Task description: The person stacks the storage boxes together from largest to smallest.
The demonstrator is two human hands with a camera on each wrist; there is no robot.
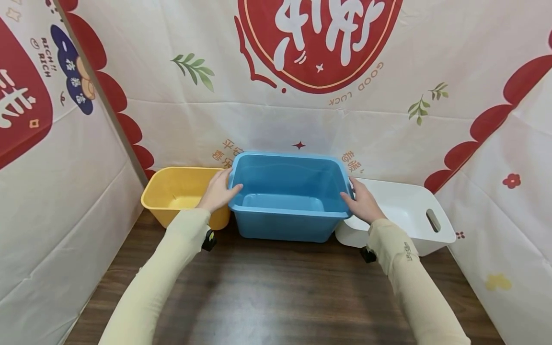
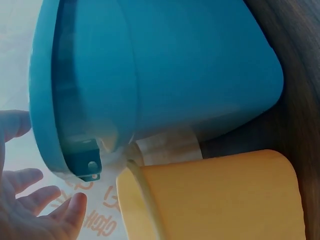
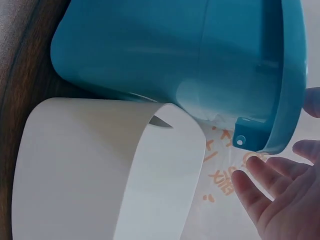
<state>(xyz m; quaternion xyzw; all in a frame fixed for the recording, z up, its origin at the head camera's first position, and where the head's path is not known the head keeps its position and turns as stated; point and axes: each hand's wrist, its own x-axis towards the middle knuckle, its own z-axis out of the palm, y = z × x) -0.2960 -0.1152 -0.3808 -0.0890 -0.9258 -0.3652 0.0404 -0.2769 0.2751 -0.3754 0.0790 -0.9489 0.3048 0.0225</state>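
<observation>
A blue plastic bin stands upright on the floor in the middle of the head view, with nothing seen inside it. My left hand is at its left rim, fingers spread and the thumb over the edge. On the opposite side my right hand reaches the right rim in the same way. Both wrist views show loosely extended fingers beside the blue rim, not curled round it. Whether the thumbs touch the rim, I cannot tell.
A yellow bin stands at the left, partly behind my left arm. To the right is a white bin with an oval handle slot. Printed white cloth hangs behind and at both sides. The floor is dark wood.
</observation>
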